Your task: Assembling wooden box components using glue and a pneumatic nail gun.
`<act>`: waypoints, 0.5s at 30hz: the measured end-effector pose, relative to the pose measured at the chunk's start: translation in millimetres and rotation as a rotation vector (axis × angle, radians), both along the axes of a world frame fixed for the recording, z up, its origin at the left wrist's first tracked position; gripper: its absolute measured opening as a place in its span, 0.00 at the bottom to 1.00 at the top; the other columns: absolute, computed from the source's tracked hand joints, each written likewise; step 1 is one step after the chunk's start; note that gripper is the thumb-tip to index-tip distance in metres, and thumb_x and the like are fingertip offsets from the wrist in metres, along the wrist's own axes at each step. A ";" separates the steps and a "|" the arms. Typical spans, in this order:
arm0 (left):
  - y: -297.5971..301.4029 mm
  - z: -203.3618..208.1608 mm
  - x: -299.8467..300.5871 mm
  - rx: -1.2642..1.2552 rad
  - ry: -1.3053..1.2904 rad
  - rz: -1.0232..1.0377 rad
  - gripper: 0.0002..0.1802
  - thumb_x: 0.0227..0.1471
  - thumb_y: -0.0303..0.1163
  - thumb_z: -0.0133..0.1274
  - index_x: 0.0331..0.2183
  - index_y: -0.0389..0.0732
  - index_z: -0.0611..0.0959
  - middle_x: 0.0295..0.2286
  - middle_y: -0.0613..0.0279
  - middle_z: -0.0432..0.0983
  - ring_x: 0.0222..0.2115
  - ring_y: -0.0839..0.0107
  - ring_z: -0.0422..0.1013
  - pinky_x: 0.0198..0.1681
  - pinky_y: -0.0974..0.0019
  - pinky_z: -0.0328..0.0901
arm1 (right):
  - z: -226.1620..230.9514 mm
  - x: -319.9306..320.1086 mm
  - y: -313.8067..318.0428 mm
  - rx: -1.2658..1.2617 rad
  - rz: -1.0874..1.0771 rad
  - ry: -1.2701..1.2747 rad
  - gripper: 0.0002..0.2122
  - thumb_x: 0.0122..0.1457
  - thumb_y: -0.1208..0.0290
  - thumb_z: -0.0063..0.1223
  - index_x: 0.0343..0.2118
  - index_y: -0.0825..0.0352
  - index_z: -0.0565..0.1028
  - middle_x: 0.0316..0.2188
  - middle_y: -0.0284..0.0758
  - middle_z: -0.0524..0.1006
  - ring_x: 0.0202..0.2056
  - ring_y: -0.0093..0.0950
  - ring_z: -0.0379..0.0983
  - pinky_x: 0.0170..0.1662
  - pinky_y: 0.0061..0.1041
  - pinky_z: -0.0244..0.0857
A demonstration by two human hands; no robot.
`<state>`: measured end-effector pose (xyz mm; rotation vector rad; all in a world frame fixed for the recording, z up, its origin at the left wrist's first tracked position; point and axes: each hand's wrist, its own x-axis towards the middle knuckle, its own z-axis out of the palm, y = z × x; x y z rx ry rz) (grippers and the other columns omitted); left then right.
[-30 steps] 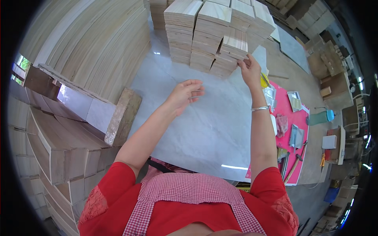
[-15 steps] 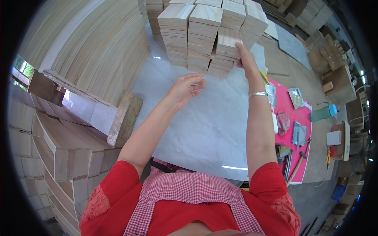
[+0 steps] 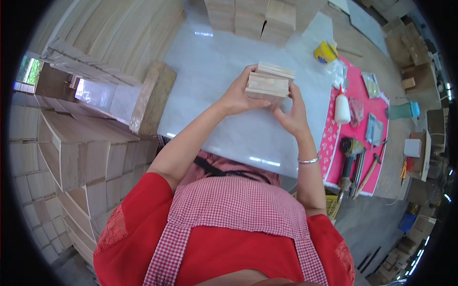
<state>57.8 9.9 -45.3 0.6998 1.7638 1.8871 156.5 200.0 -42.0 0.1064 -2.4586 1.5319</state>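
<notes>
A person in a red top and a checked apron (image 3: 238,200) stands at a pale, glossy table (image 3: 214,143), both hands grasping a small bundle of wooden boards (image 3: 268,86) in front of the chest. With that bundle as the clock's centre, the left hand (image 3: 241,93) grips its 9 o'clock side, and the right hand (image 3: 292,112) holds it from about 4 o'clock, fingers up along the right end. The boards' edges are not quite flush; whether the bundle rests on the tabletop or is lifted, I cannot tell. At 12 o'clock, wooden stacks (image 3: 253,19) stand side by side, with a stretch of tabletop between them and the bundle. At 9 o'clock, past more open tabletop, a rough wooden block (image 3: 155,97) lines the left edge; beyond it, between 9 and 10, rises a large pile of boards (image 3: 109,38). A yellow tub (image 3: 326,52) sits near 2 o'clock. Between 3 and 4, across a narrower strip of tabletop, a white bottle (image 3: 342,112) stands by the near border of a pink sheet (image 3: 360,143), next to a pink rag (image 3: 356,110). Between 4 and 5, a hammer (image 3: 366,176) lies on the sheet. At 6 o'clock, the tabletop runs to its front edge, close to the apron.
</notes>
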 end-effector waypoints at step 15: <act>-6.7 -28.7 10.8 -0.174 0.364 0.108 0.63 0.26 0.35 0.74 0.62 0.36 0.55 0.54 0.48 0.67 0.55 0.53 0.66 0.58 0.58 0.62 | 17.7 49.5 -41.8 0.591 -0.278 0.293 0.27 0.46 0.76 0.63 0.54 0.60 0.73 0.60 0.46 0.61 0.59 0.44 0.59 0.59 0.40 0.54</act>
